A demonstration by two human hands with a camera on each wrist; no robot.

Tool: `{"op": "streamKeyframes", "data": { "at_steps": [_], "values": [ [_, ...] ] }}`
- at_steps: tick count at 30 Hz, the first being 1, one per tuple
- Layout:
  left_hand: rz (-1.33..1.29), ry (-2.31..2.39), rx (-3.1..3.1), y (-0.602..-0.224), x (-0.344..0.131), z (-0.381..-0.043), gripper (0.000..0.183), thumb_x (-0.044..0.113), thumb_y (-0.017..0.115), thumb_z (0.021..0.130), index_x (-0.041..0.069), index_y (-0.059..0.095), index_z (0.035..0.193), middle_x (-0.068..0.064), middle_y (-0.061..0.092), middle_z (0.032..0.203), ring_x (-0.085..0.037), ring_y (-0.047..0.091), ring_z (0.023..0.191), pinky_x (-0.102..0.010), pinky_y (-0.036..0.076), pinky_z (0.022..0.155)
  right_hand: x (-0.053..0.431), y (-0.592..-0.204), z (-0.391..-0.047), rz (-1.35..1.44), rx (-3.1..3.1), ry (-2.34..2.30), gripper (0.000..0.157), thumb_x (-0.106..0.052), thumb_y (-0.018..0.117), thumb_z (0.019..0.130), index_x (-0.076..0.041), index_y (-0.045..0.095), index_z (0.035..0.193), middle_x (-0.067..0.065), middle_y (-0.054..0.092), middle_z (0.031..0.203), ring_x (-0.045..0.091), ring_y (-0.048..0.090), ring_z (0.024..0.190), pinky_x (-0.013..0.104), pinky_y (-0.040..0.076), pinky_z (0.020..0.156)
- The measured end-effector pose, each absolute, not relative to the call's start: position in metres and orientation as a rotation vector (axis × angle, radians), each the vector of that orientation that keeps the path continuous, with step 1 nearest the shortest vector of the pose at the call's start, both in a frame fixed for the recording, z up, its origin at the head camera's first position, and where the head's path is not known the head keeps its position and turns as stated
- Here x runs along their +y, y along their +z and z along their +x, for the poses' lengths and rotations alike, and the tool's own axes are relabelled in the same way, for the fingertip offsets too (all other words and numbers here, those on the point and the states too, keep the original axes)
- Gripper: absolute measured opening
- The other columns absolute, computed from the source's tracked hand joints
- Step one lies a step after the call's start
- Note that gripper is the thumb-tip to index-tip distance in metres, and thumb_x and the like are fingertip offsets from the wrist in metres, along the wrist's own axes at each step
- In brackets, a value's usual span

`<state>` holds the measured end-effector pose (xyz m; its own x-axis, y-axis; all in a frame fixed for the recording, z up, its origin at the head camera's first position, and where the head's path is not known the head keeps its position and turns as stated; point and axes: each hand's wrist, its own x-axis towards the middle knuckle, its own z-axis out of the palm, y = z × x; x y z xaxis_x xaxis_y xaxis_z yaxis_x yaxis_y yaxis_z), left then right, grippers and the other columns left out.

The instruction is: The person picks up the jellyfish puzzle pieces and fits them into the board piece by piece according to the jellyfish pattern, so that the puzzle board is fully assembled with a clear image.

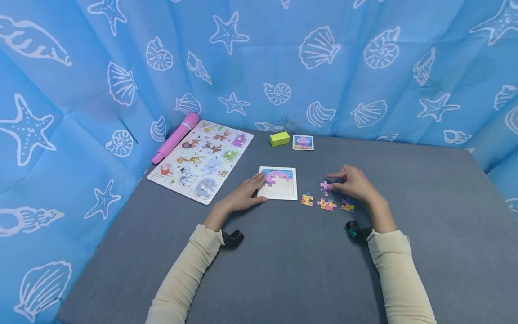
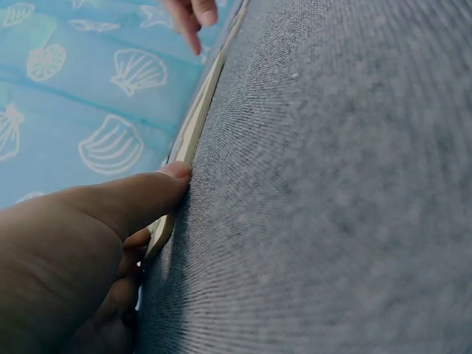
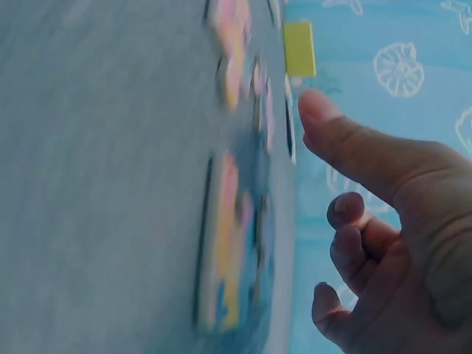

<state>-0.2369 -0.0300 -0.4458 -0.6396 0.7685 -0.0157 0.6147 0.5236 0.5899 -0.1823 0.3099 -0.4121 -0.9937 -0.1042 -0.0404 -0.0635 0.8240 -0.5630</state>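
A square wooden puzzle tray (image 1: 277, 196) lies flat, with a pink sea creature partly filled in along its upper half and bare wood below. My left hand (image 1: 246, 194) holds the tray at its left side; in the left wrist view the thumb (image 2: 155, 195) sits against the edge, other fingers behind it. My right hand (image 1: 355, 182) hovers over loose jigsaw pieces, thumb and forefinger apart with nothing between them. Nearest to it is a pink piece (image 1: 325, 187). Around that lie a yellow piece (image 1: 307, 199), a pink-yellow piece (image 1: 326, 204) and a purple-yellow piece (image 1: 347, 205).
Behind the tray stand a lime-green block (image 1: 279, 139) and a small picture card (image 1: 303, 142). At the left lie a large animal puzzle board (image 1: 198, 159) and a pink tube-shaped object (image 1: 176, 138). A blue shell-patterned curtain (image 1: 259, 67) borders the grey table (image 1: 283, 270).
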Motion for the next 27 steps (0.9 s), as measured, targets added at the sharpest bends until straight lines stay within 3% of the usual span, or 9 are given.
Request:
{"op": "streamKeyframes", "data": {
  "at_steps": [7, 17, 27],
  "values": [
    [1.156, 0.793, 2.498, -0.4457, -0.0307, -0.2369, 0.071, 0.028, 0.055, 0.092, -0.001, 0.018, 0.145, -0.013, 0.009, 0.155, -0.028, 0.009, 0.143, -0.049, 0.011, 0.115, 0.3183, -0.4193, -0.1801, -0.163, 2.906, -0.837, 0.04, -0.027, 0.075, 0.076, -0.006, 0.069, 0.109, 0.009, 0.046, 0.079, 0.018, 0.035, 0.069, 0.029, 0.028, 0.059],
    [1.17, 0.779, 2.492, -0.448, -0.0301, -0.2383, 0.071, 0.029, 0.054, 0.093, -0.001, 0.017, 0.145, -0.014, 0.009, 0.155, -0.027, 0.008, 0.143, -0.047, 0.009, 0.116, 0.3172, -0.4207, -0.1823, -0.253, 3.001, -0.751, 0.03, -0.027, 0.076, 0.075, -0.011, 0.073, 0.101, 0.005, 0.05, 0.076, 0.015, 0.033, 0.064, 0.029, 0.024, 0.057],
    [1.167, 0.787, 2.496, -0.4481, -0.0309, -0.2382, 0.07, 0.029, 0.054, 0.093, -0.001, 0.018, 0.145, -0.014, 0.009, 0.155, -0.027, 0.008, 0.143, -0.047, 0.009, 0.116, 0.3106, -0.4208, -0.1865, -0.264, 2.991, -0.83, 0.029, -0.022, 0.073, 0.078, -0.005, 0.072, 0.101, 0.008, 0.047, 0.076, 0.017, 0.036, 0.068, 0.028, 0.028, 0.059]
  ]
}}
